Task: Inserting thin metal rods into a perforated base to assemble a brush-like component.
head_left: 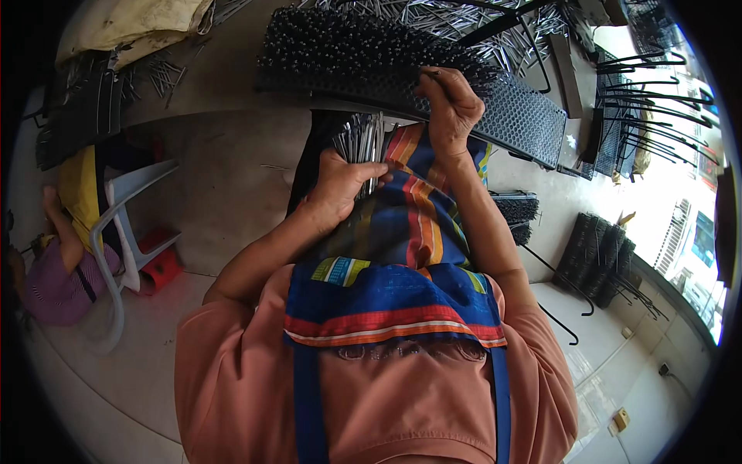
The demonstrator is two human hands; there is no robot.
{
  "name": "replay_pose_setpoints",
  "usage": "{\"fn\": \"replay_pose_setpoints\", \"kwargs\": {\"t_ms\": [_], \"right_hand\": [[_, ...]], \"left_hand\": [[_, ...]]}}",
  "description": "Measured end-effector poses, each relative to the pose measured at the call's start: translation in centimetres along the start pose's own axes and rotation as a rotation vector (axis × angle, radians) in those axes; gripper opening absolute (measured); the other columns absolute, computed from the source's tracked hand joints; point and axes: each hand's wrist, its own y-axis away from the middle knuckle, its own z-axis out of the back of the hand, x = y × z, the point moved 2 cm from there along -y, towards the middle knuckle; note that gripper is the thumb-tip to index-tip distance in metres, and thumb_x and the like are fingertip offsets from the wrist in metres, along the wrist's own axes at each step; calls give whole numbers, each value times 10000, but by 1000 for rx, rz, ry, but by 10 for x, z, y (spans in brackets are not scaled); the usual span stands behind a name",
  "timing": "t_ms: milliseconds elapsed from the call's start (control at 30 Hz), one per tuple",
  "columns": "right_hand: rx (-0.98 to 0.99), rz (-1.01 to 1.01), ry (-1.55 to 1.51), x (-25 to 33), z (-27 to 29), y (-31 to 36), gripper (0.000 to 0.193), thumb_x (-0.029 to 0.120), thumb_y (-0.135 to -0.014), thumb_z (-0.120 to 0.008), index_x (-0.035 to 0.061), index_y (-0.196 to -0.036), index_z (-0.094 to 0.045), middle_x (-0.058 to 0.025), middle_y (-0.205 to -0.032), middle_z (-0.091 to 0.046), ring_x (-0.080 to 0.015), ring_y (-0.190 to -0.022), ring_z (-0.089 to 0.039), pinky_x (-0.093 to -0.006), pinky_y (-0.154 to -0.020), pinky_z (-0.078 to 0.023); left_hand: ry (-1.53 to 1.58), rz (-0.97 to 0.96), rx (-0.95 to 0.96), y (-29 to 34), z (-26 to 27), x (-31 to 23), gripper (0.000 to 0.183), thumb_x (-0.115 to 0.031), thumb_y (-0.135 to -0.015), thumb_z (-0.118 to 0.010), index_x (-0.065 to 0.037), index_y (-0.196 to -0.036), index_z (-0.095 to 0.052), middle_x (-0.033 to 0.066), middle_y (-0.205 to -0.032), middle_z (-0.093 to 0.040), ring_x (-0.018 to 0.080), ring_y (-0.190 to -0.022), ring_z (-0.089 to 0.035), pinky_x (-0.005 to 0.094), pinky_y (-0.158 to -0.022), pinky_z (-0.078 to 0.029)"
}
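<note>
A bundle of thin silvery metal rods [362, 138] stands upright in my left hand [338, 185], thumb laid across it, above my lap. My right hand [454, 108] is raised over the front edge of a long black perforated metal rack [525, 124]. Its thumb and fingertips pinch together on a thin metal rod, of which only a short dark end shows; the rest is hidden by the fingers. Many dark rods [348, 46] stand packed in the rack's holes, while the holes at its right end show bare.
Loose metal rods [510, 35] lie heaped behind the rack. Black hooked handles [657, 100] project at the right, above filled racks [595, 251] on the floor. At the left, another person [73, 255] sits by a grey plastic chair [124, 209]. A striped apron [417, 224] covers my lap.
</note>
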Motion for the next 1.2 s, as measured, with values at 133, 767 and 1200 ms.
{"fn": "replay_pose_setpoints", "kwargs": {"t_ms": [133,767,1200], "right_hand": [[-24,46,86,3,-6,-6,87,-60,-821,-682,-32,-898,-709,-38,-841,-665,-73,-700,-606,-192,-620,-471],[160,7,482,8,-9,-16,191,24,-787,-718,38,-977,-727,-80,-749,-663,-97,-667,-626,-230,-596,-471],[360,-659,-90,13,12,24,61,44,-844,-678,-8,-875,-688,2,-682,-617,-51,-570,-521,-202,-510,-375]], "left_hand": [[128,-7,-17,-7,-11,-13,143,64,-775,-659,44,-916,-668,122,-775,-702,222,-656,-698,290,-564,-550],[230,10,-4,-22,-10,-2,178,54,-780,-655,35,-956,-673,128,-816,-704,215,-671,-696,308,-556,-540],[165,-33,38,-20,-27,-11,186,90,-781,-641,24,-952,-667,114,-837,-703,210,-690,-696,306,-564,-559]]}}
